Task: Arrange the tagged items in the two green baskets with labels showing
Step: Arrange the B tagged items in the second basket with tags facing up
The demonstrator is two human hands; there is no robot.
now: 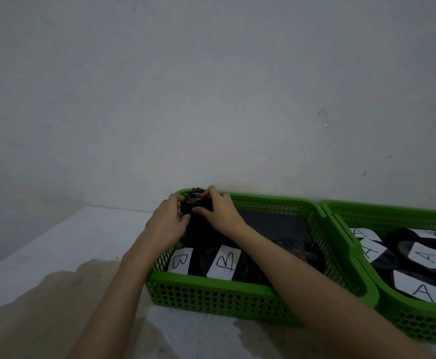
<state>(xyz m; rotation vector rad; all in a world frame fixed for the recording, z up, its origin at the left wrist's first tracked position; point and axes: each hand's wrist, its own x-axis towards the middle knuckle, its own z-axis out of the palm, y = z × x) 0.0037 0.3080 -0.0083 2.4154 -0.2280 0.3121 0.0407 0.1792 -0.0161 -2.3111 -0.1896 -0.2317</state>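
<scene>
Two green baskets stand side by side against the wall. The left basket (219, 296) holds dark items with white tags marked B (224, 260) facing up. The right basket (418, 325) holds dark items with tags marked A (425, 257). At the far left corner of the left basket, my left hand (167, 221) and my right hand (219, 211) both grip a dark studded item (195, 199). Its tag is hidden.
A white table top (64, 250) with a large beige stain (43, 301) lies to the left and front of the baskets. A plain grey wall (211, 99) rises right behind them. The right basket runs off the frame's right edge.
</scene>
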